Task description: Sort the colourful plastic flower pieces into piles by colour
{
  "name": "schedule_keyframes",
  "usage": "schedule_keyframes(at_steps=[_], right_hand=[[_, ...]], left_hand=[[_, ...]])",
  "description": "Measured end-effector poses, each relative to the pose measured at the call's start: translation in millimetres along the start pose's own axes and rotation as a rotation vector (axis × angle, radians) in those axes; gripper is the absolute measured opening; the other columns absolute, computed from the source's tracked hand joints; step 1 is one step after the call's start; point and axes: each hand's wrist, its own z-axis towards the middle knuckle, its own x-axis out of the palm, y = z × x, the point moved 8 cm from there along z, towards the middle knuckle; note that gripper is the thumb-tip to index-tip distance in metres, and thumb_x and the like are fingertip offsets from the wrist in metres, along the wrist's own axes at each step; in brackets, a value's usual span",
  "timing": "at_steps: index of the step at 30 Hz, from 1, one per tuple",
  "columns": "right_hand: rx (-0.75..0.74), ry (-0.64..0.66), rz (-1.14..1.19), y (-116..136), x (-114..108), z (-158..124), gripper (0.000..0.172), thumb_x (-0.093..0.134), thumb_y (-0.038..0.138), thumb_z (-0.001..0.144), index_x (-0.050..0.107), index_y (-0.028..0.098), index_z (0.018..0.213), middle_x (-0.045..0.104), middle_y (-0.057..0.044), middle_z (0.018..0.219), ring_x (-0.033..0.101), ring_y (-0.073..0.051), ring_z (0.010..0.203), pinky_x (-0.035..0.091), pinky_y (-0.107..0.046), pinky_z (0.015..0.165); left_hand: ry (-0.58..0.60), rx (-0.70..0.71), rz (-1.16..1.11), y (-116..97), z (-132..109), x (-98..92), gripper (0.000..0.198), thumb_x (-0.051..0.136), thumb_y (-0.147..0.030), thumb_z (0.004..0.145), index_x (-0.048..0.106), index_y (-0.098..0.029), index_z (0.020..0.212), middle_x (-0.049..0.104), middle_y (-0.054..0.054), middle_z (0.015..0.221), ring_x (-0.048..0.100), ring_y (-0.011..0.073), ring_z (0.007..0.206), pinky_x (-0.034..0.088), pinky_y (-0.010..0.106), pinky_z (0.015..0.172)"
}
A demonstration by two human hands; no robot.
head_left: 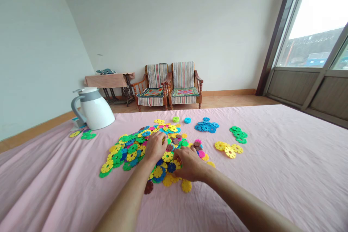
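Observation:
A spread pile of flower-shaped plastic discs (132,148) in yellow, green, blue, brown and pink lies on the pink cloth. Over its middle, my left hand (155,147) has its fingers curled together, with a yellow disc (164,139) showing at the fingertips. My right hand (191,164) is over the right part of the pile, fingers bent downward and thumb apart from them. Its fingertips are close to a yellow disc (168,157) and a dark blue disc (171,168); part of the pile under it is hidden.
Separate groups of blue discs (206,126), green discs (238,134) and yellow discs (230,148) lie to the right. One lime disc (175,119) and one light blue disc (187,120) lie behind the pile. A white jug (98,110) stands at the left, green discs (88,135) before it.

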Motion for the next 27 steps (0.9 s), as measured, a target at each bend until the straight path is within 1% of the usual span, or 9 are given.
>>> schedule_keyframes(at_steps=[2,5,8,11,16,18,20,24,27], right_hand=[[0.003,-0.034,0.016,-2,0,0,0.032,0.074,0.031,0.057,0.059,0.020,0.083,0.059,-0.002,0.086,0.051,-0.019,0.081,0.034,-0.031,0.074],[0.020,-0.095,0.070,-6,-4,0,0.014,0.068,0.021,0.063,0.057,0.019,0.072,0.056,0.002,0.072,0.049,-0.013,0.069,0.033,-0.024,0.062],[0.044,-0.161,0.142,-17,-15,-1,0.007,0.062,0.018,0.068,0.055,0.018,0.065,0.052,0.005,0.060,0.046,-0.009,0.058,0.029,-0.020,0.052],[0.086,-0.254,0.177,-41,-36,-7,0.013,0.055,0.025,0.075,0.057,0.018,0.064,0.053,0.004,0.058,0.046,-0.009,0.055,0.030,-0.020,0.049],[0.230,-0.431,0.134,-106,-73,-30,0.028,0.043,0.033,0.081,0.065,0.017,0.076,0.057,0.001,0.058,0.049,-0.012,0.053,0.032,-0.022,0.049],[0.301,-0.497,0.082,-130,-85,-41,0.031,0.042,0.034,0.080,0.066,0.016,0.073,0.057,0.000,0.056,0.050,-0.013,0.052,0.031,-0.023,0.049],[0.364,-0.536,0.031,-149,-92,-51,0.030,0.044,0.033,0.078,0.065,0.017,0.064,0.055,-0.001,0.052,0.049,-0.013,0.051,0.029,-0.024,0.048],[0.452,-0.556,-0.047,-171,-102,-66,0.026,0.050,0.028,0.071,0.057,0.019,0.048,0.051,-0.001,0.047,0.049,-0.014,0.050,0.028,-0.024,0.048],[0.487,-0.575,-0.102,-176,-111,-74,0.023,0.052,0.027,0.070,0.059,0.019,0.049,0.055,-0.002,0.052,0.051,-0.016,0.056,0.030,-0.025,0.052]], left_hand=[[0.002,0.005,-0.001,-1,0,-0.2,0.013,0.048,-0.015,0.083,0.059,-0.020,0.078,0.063,0.004,0.083,0.057,0.0194,0.084,0.043,0.032,0.080],[-0.002,0.007,-0.001,0,0,0.1,0.013,0.048,-0.014,0.082,0.059,-0.020,0.078,0.063,0.004,0.083,0.058,0.0196,0.085,0.044,0.032,0.080],[-0.005,0.003,0.000,1,-1,0.7,0.013,0.048,-0.014,0.083,0.059,-0.020,0.079,0.063,0.004,0.084,0.058,0.0198,0.086,0.044,0.032,0.080],[-0.006,0.000,-0.003,1,-1,0.6,0.012,0.049,-0.015,0.082,0.059,-0.020,0.078,0.063,0.004,0.083,0.058,0.0199,0.086,0.044,0.032,0.080],[-0.011,-0.002,-0.012,1,-1,0.0,0.011,0.049,-0.014,0.082,0.059,-0.020,0.079,0.063,0.004,0.083,0.058,0.0196,0.085,0.044,0.032,0.080],[-0.013,0.002,-0.015,1,-1,0.4,0.011,0.049,-0.014,0.082,0.059,-0.020,0.079,0.063,0.004,0.084,0.058,0.0195,0.085,0.044,0.032,0.080],[-0.015,0.007,-0.015,1,-1,0.9,0.012,0.049,-0.014,0.082,0.059,-0.020,0.079,0.063,0.004,0.084,0.058,0.0196,0.086,0.044,0.032,0.080],[-0.017,0.022,-0.012,1,0,1.3,0.013,0.048,-0.014,0.083,0.058,-0.019,0.078,0.062,0.004,0.083,0.058,0.0197,0.084,0.044,0.032,0.079],[-0.018,0.030,-0.012,0,0,1.1,0.013,0.048,-0.014,0.083,0.058,-0.020,0.077,0.062,0.004,0.082,0.057,0.0197,0.083,0.044,0.032,0.078]])
